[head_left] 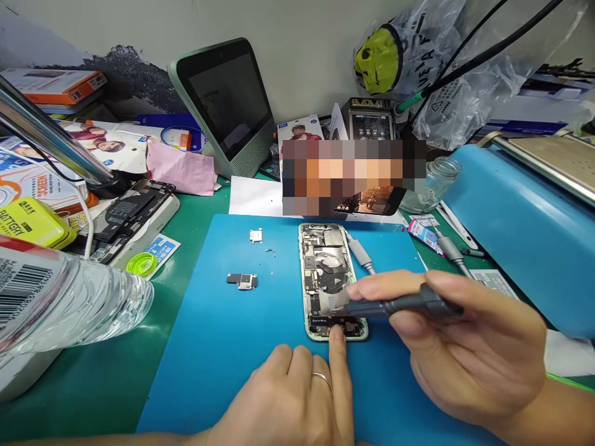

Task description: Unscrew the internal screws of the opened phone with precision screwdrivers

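A smartphone (328, 282) with its back off lies upright on the blue mat (199, 371), its inner parts showing. My left hand (297, 396), a ring on one finger, rests below it. Its index finger is stretched out and presses on the phone's bottom end; the other fingers are curled, and the thumb is mostly hidden. A slim dark hand tool (395, 305) is held between the fingers and thumb of my right hand (474, 347). Its thin tip is over the phone's lower part; contact is unclear. A metal bracket (256, 235) and a dark small part (242, 281) lie left of the phone.
A water bottle (69, 303) lies at the left, near an opened phone (134, 210) and a green cap (142, 264). Behind the mat stand a screen device (227, 99) and a glass jar (439, 179). A blue case (525, 241) and grey-handled tools (449, 248) are at right.
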Demonstrator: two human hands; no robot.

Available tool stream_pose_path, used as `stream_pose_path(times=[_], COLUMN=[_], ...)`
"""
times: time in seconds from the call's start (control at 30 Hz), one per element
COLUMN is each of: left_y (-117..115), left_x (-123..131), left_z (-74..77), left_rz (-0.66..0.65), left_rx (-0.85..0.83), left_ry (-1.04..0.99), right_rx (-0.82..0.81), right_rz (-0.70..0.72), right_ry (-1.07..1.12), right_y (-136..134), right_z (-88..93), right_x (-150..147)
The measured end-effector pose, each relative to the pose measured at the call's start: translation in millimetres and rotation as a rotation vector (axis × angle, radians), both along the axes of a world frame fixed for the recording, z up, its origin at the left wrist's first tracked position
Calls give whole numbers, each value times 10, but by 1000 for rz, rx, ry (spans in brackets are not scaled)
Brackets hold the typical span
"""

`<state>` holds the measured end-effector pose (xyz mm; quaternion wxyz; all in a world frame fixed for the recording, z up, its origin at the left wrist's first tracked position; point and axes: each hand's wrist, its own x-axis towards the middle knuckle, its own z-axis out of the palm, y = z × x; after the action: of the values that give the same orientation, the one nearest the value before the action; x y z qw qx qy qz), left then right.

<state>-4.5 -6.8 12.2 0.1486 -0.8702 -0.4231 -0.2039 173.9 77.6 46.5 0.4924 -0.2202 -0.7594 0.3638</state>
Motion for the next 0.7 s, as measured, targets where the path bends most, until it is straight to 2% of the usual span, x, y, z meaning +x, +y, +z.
stream_pose_path(times=[0.1, 0.27, 0.37, 0.53, 0.7], left_y=[-4, 21, 33, 27, 20], left_x=[10, 6, -2, -11, -12], left_z=[4, 4, 9, 18, 17], left_rz=[2, 3, -7, -10, -7], left_rx=[-11, 4, 11, 26, 16], left_ry=[3, -6, -2, 2, 3], right_rx=[-29, -1, -11, -6, -21], right_rz=[-61, -30, -44, 29, 35], right_ry=[43, -27, -22, -40, -47], right_y=[-9, 3, 11, 6, 0], right_z=[2, 15, 17, 2, -5], right_x=[-22, -20, -20, -19, 0])
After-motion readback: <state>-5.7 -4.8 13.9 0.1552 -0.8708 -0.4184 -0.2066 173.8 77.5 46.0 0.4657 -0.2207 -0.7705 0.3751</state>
